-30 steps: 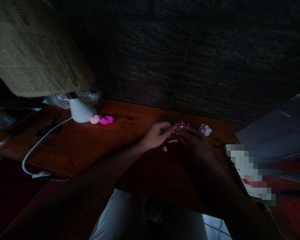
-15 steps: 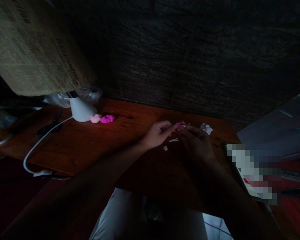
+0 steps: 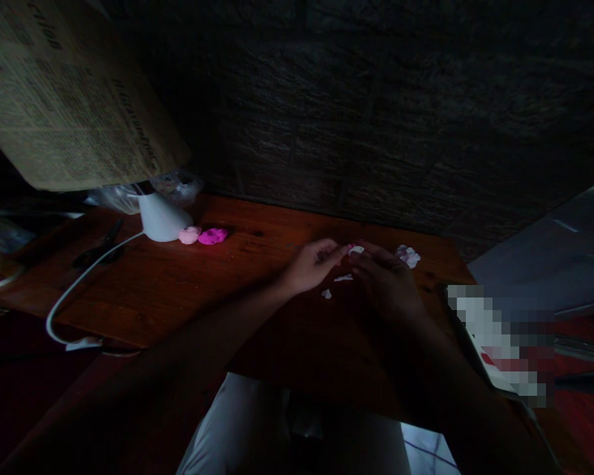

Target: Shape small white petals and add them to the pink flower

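Observation:
My left hand (image 3: 314,265) is closed in a pinch above the wooden table, its thumb and forefinger on a small pink and white piece (image 3: 356,250). My right hand (image 3: 389,280) meets it from the other side, with bent fingers pinching the same piece. Its pale side faces me now, and the fingers cover much of the pink. Two white scraps lie just below the hands, a thin strip (image 3: 344,278) and a smaller bit (image 3: 327,294). Beyond my right hand sits a crumpled whitish wad (image 3: 408,256), which looks like paper.
At left stands a lamp with a white base (image 3: 162,218), a newsprint-patterned shade (image 3: 89,105) and a white cord (image 3: 76,284). Pale pink (image 3: 190,235) and bright pink (image 3: 212,235) lumps touch near its base. Dark scissors (image 3: 99,251) lie farther left. A dark block wall (image 3: 336,125) rises behind.
The piece between my fingers has turned: more pink showed before, and now its white side does. My right fingers have shifted slightly; the left hand has hardly moved.

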`<move>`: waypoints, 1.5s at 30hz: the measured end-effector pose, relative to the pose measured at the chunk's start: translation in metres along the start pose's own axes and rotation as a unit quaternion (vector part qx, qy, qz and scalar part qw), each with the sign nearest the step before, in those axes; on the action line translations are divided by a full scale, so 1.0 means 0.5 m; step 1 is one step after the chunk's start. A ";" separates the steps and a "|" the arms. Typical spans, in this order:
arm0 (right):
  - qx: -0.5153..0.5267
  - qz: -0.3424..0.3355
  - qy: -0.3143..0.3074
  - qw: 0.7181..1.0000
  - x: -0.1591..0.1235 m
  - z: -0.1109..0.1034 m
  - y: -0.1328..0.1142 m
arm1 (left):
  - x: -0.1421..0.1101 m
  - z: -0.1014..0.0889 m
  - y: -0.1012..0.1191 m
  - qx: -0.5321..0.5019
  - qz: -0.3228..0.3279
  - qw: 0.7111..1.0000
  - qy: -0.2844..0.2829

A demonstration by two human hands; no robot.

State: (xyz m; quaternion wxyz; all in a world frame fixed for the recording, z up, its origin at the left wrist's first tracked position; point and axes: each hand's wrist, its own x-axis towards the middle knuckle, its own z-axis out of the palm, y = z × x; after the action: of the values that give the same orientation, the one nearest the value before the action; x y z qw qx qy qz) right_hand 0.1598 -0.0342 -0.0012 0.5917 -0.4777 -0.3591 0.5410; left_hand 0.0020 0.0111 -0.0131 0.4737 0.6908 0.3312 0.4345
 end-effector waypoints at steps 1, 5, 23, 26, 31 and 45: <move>-0.003 -0.001 0.001 1.000 -0.001 0.000 -0.001 | 0.000 0.000 0.001 -0.006 -0.002 1.000 0.000; -0.028 -0.011 0.010 1.000 0.000 -0.002 0.001 | 0.001 0.002 0.001 -0.019 -0.007 1.000 0.002; -0.080 -0.057 -0.016 0.995 -0.002 0.004 -0.002 | -0.003 -0.002 0.013 -0.086 -0.069 0.994 -0.025; -0.067 -0.057 -0.015 0.996 -0.004 0.005 -0.002 | -0.004 -0.003 0.011 -0.089 -0.060 0.994 -0.017; -0.053 -0.050 -0.008 0.997 -0.001 0.006 0.002 | -0.003 0.001 0.010 -0.096 -0.059 0.994 -0.010; -0.106 -0.081 -0.027 0.991 0.000 -0.003 -0.002 | -0.005 0.001 0.010 -0.119 -0.060 0.991 -0.010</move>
State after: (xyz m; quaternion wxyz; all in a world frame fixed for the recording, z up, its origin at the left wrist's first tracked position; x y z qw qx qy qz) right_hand 0.1615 -0.0345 -0.0004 0.5697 -0.4928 -0.4677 0.4625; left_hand 0.0015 0.0072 -0.0093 0.5805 0.6129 0.3134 0.4349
